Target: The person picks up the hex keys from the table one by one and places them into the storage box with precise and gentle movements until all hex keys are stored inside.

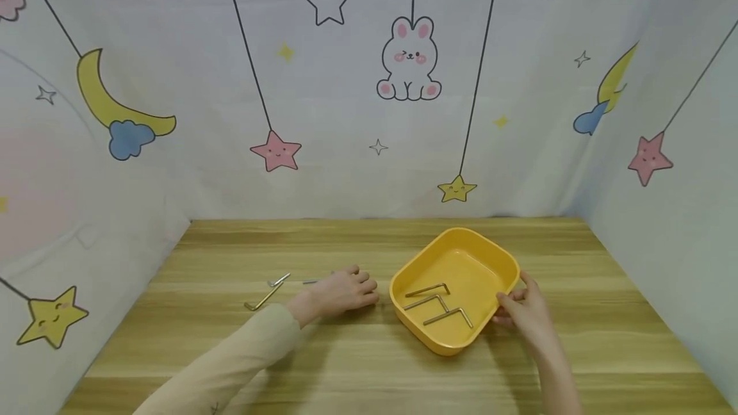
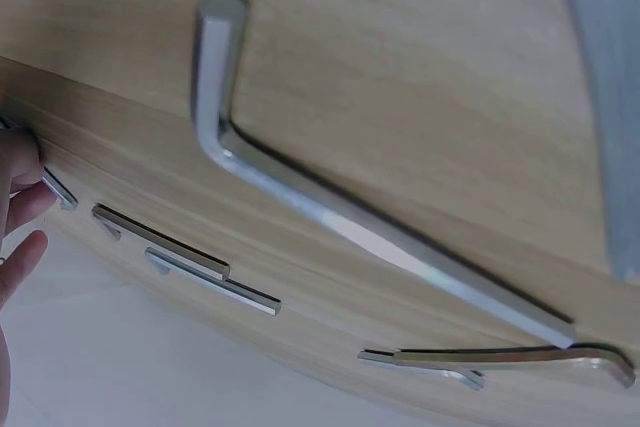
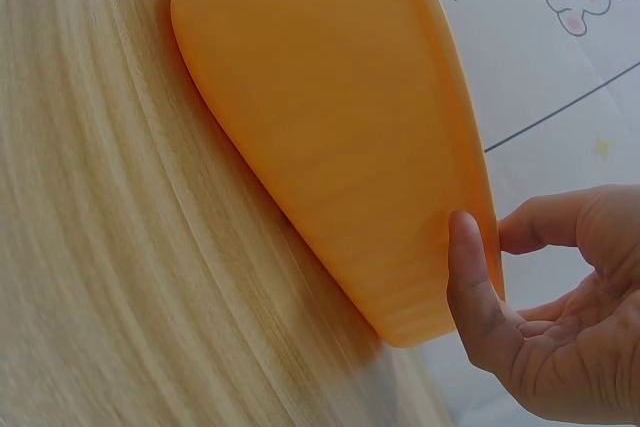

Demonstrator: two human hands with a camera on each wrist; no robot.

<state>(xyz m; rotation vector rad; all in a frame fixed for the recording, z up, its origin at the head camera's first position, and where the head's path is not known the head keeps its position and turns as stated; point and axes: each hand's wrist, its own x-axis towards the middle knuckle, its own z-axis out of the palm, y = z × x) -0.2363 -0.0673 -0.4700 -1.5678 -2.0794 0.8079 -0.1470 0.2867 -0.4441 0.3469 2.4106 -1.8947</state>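
My left hand (image 1: 344, 290) reaches low over the table, palm down. In the left wrist view its fingers (image 2: 22, 162) touch one hex key (image 2: 62, 190), mostly hidden behind them; a pinch on it cannot be made out. Several more hex keys lie nearby, including a large silver one (image 2: 330, 217) close to that camera and a bronze-toned one (image 1: 265, 298) to the left. My right hand (image 1: 526, 312) holds the rim of a yellow plastic tray (image 1: 455, 239) between thumb and fingers. Inside the tray, three hex keys (image 1: 441, 319) lie near its front left side.
The wood-grain table (image 1: 357, 376) ends at a printed cloth backdrop (image 1: 346, 191) behind, with similar cloth on both sides. A small silver hex key (image 1: 279, 280) lies beside the bronze-toned one, and part of another (image 1: 310, 282) shows just left of my left hand.
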